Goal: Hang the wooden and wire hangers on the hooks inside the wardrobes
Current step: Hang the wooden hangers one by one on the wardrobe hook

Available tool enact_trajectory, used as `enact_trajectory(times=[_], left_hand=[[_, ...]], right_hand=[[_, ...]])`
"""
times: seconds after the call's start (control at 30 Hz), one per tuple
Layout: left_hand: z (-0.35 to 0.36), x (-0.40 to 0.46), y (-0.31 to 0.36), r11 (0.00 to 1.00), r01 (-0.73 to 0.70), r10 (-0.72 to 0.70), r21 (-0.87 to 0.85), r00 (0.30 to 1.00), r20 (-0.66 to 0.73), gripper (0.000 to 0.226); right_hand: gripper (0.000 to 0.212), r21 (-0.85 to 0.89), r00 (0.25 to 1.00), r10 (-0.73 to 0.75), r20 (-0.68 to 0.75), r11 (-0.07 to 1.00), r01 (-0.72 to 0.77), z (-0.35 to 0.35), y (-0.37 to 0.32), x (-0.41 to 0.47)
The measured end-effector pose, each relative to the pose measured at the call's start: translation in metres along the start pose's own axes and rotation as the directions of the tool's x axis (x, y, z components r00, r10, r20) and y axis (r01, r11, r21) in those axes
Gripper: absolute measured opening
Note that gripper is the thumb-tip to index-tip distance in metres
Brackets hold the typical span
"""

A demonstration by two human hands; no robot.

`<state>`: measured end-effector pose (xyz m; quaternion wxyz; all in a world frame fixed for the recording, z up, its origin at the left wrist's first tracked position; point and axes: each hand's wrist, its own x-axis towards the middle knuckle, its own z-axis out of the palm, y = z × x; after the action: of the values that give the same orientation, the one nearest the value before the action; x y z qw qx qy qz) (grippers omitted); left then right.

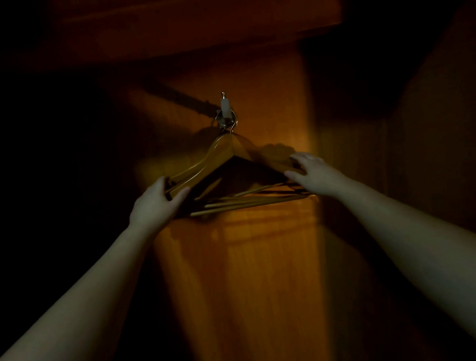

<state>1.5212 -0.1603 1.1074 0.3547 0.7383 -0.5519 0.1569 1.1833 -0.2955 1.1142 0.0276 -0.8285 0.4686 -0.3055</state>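
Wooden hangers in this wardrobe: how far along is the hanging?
Done: the wooden hangers already hang in a bunch from the hook. In hand: the left hand grips their left ends; the right hand rests open on the right ends. Left: letting go. No wire hangers or other wardrobes are visible.

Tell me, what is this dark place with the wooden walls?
Probably the inside of a wardrobe: wood panel walls, a metal hook, and wooden hangers on it, touched by the left hand and right hand.
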Motion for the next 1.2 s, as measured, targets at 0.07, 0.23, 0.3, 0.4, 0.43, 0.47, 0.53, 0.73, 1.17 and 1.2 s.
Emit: enact_trajectory(times=[0.07, 0.23, 0.3, 0.4, 0.43, 0.47, 0.53, 0.73, 1.17, 1.2], left_hand=[[-0.002, 0.007, -0.008, 1.000, 0.000, -0.001, 0.018, 0.999, 0.040, 0.087], [-0.006, 0.019, -0.012, 0.996, 0.035, -0.018, -0.082, 0.979, 0.205, 0.101], [-0.005, 0.018, -0.010, 1.000, 0.009, -0.005, -0.019, 0.979, 0.205, 0.095], [0.002, 0.015, -0.005, 0.999, 0.006, -0.013, 0.036, 0.981, 0.192, 0.081], [0.004, 0.014, -0.005, 1.000, 0.001, -0.007, 0.030, 0.981, 0.194, 0.079], [0.005, 0.014, -0.004, 1.000, -0.005, 0.001, 0.023, 0.980, 0.199, 0.078], [0.004, 0.014, -0.006, 1.000, -0.018, 0.019, -0.003, 0.978, 0.210, 0.077], [0.004, 0.010, -0.004, 0.998, 0.002, 0.009, -0.068, 0.986, 0.169, 0.052], [0.008, 0.005, -0.004, 0.989, 0.074, -0.068, -0.128, 0.997, 0.046, 0.052], [0.008, 0.004, -0.005, 0.988, 0.087, -0.084, -0.127, 0.996, 0.031, 0.056]], right_hand=[[0.071, -0.022, 0.997, 0.042, 0.070, 0.999, -0.040, -0.001, 0.003, 0.000], [0.074, 0.001, 0.989, 0.066, 0.133, 0.998, -0.067, -0.003, 0.004, 0.001], [0.074, 0.026, 0.988, 0.064, 0.142, 0.997, -0.069, -0.004, 0.006, 0.002], [0.074, -0.016, 0.987, 0.069, 0.144, 0.998, -0.068, -0.007, 0.010, 0.003], [0.073, -0.033, 0.987, 0.075, 0.143, 0.997, -0.071, -0.007, 0.011, 0.004], [0.072, -0.036, 0.986, 0.081, 0.144, 0.996, -0.077, -0.009, 0.011, 0.004], [0.069, -0.003, 0.985, 0.083, 0.154, 0.996, -0.084, -0.010, 0.013, 0.006], [0.063, 0.037, 0.979, 0.093, 0.179, 0.994, -0.102, -0.010, 0.022, 0.011], [0.068, -0.010, 0.991, 0.099, 0.089, 0.995, -0.099, -0.015, 0.016, 0.003], [0.070, -0.004, 0.991, 0.105, 0.088, 0.994, -0.105, -0.016, 0.016, 0.002]])
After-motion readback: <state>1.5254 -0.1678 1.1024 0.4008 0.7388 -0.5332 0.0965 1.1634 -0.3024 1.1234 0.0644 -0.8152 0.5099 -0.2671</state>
